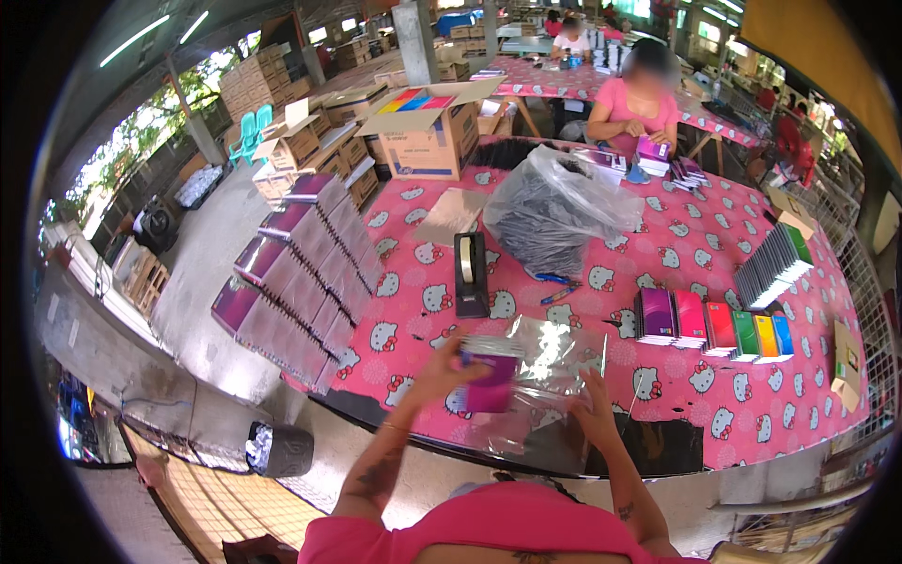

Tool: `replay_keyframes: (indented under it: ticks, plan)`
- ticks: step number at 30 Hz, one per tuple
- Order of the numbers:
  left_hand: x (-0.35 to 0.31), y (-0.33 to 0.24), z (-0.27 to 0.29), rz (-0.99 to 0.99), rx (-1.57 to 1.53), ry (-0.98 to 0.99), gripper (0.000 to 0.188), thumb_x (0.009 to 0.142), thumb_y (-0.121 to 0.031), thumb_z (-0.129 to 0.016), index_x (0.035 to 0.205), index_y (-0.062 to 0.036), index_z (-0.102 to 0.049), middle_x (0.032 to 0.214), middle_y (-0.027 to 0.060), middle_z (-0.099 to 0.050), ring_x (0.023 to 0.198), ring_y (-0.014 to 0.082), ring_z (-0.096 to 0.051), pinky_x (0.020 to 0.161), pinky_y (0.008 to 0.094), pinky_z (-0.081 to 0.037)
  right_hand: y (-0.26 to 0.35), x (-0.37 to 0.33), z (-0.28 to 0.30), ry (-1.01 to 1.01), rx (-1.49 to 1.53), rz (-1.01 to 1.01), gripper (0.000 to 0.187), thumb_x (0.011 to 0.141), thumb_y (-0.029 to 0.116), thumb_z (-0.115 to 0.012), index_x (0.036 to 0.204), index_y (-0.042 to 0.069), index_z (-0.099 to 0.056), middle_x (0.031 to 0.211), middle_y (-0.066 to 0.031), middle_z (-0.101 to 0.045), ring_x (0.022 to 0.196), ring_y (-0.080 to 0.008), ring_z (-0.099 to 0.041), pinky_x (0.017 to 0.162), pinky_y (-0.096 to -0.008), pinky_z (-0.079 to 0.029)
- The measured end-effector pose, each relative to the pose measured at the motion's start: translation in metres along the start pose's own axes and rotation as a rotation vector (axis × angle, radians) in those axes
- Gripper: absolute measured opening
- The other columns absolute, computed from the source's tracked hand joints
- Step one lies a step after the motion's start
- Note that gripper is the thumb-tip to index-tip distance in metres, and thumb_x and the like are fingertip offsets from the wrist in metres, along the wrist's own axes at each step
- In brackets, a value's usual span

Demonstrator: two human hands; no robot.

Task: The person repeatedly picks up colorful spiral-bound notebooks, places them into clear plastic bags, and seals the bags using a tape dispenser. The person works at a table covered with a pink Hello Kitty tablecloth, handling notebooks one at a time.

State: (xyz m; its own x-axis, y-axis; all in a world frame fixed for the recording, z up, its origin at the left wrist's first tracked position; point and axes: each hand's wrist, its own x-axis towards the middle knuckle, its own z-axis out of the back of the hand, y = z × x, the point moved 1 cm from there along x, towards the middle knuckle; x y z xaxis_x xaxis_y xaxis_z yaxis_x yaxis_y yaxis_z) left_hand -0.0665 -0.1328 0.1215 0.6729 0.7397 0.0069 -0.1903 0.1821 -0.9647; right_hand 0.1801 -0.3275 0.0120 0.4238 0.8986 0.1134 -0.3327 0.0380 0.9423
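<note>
My left hand (440,376) grips a small stack of purple notebooks (492,387), thumb across the cover; the stack is slightly blurred. Just right of it, a clear plastic bag (556,355) lies shiny and flat near the table's front edge. My right hand (594,414) holds the bag's right edge between thumb and fingers. Beyond both hands stands a black tape dispenser (470,277) with a roll of tape. Several plastic-wrapped stacks of purple notebooks (301,273) rise in a row at the left.
A large plastic sack (545,216) with dark contents sits mid-table, pens (561,293) beside it. Coloured notebook stacks (719,324) stand at right. A cardboard box (427,136) is at the far edge. Across the table a person (637,108) handles purple notebooks. A bin (280,449) stands lower left.
</note>
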Motion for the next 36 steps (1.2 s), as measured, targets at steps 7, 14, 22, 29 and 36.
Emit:
replay_keyframes:
  ticks: [7, 14, 22, 29, 36]
  plan:
    - [-0.002, 0.160, 0.142, 0.233, 0.789, -0.409, 0.096, 0.077, -0.048, -0.076, 0.150, -0.0046, -0.031, 0.142, 0.0324, -0.041, 0.129, 0.0460, -0.045, 0.104, 0.0523, -0.040, -0.005, -0.038, 0.024, -0.272, -0.228, 0.030, 0.015, 0.082, 0.002, -0.068, 0.097, 0.004, -0.072, 0.081, -0.0102, -0.062, 0.069, -0.0215, -0.060, 0.063, -0.0316, -0.048]
    - [0.032, 0.190, 0.143, 0.397, 1.419, -0.662, 0.104, 0.074, -0.047, -0.075, 0.156, -0.0168, -0.019, 0.149, 0.0277, -0.033, 0.140, 0.0445, -0.029, 0.108, 0.0613, -0.029, -0.045, -0.053, 0.147, -0.605, -0.309, -0.043, 0.030, 0.079, 0.005, -0.070, 0.109, 0.003, -0.066, 0.101, -0.0173, -0.063, 0.095, -0.0340, -0.063, 0.083, -0.0399, -0.051]
    - [0.122, -0.030, -0.249, -0.434, 0.403, -0.032, 0.056, 0.081, -0.023, -0.072, 0.130, -0.0031, -0.053, 0.131, 0.0228, -0.053, 0.124, 0.0396, -0.049, 0.103, 0.0469, -0.040, -0.138, -0.019, 0.392, -0.770, -0.856, -0.256, 0.062, 0.078, 0.002, -0.064, 0.137, 0.012, -0.049, 0.145, -0.0199, -0.040, 0.135, -0.0394, -0.038, 0.108, -0.0479, -0.037]
    - [0.166, -0.055, -0.596, -0.704, 0.449, 0.570, 0.076, 0.082, -0.032, -0.071, 0.146, -0.0051, -0.039, 0.149, 0.0309, -0.032, 0.136, 0.0449, -0.036, 0.108, 0.0546, -0.034, -0.206, 0.014, 0.545, -0.571, -1.101, -0.368, 0.067, 0.079, -0.003, -0.057, 0.142, 0.017, -0.047, 0.152, -0.0116, -0.039, 0.139, -0.0340, -0.037, 0.111, -0.0487, -0.035]
    - [0.254, -0.051, -0.708, -0.995, 0.764, 0.252, 0.056, 0.086, -0.010, -0.060, 0.139, -0.0017, -0.046, 0.114, 0.0207, -0.061, 0.108, 0.0365, -0.059, 0.096, 0.0462, -0.046, -0.181, -0.029, 0.567, -0.863, -0.911, 0.075, 0.024, 0.086, 0.006, -0.063, 0.109, 0.006, -0.069, 0.104, -0.0127, -0.065, 0.103, -0.0335, -0.059, 0.086, -0.0482, -0.046]
